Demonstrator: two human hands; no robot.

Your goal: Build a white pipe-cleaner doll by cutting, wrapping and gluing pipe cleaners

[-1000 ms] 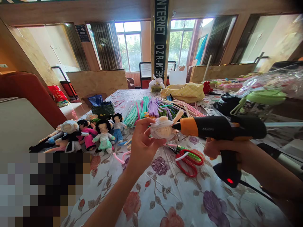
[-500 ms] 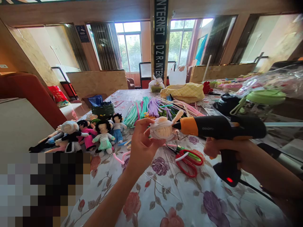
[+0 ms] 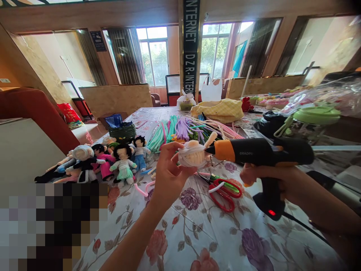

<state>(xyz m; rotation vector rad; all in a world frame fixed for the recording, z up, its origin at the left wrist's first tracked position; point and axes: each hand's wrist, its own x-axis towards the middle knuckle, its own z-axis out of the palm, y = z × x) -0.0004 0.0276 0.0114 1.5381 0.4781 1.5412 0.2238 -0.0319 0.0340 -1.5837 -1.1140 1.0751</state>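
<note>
Between the fingers and thumb of my left hand (image 3: 172,173) is a doll's head (image 3: 193,155), wound from cream and white pipe cleaners. A fuzzy cream stub (image 3: 211,139) sticks up from its right side. My right hand (image 3: 261,175) grips the handle of a black and orange glue gun (image 3: 248,151), whose base shows a lit red light. The gun's dark nozzle points left and meets the right side of the head; whether glue is coming out is too small to tell. Below the nozzle, red-handled scissors (image 3: 225,194) lie on the flowered tablecloth (image 3: 169,233).
Several finished pipe-cleaner dolls (image 3: 122,162) are grouped at the left. Behind my hands lie bundles of coloured pipe cleaners (image 3: 183,128) and a yellow checked pouch (image 3: 218,109). A green-lidded container (image 3: 317,114) stands at the right. The glue gun's cord (image 3: 304,226) trails to the lower right.
The glue gun and my right hand have shifted very slightly left. My left hand and the doll's head stay almost still.
</note>
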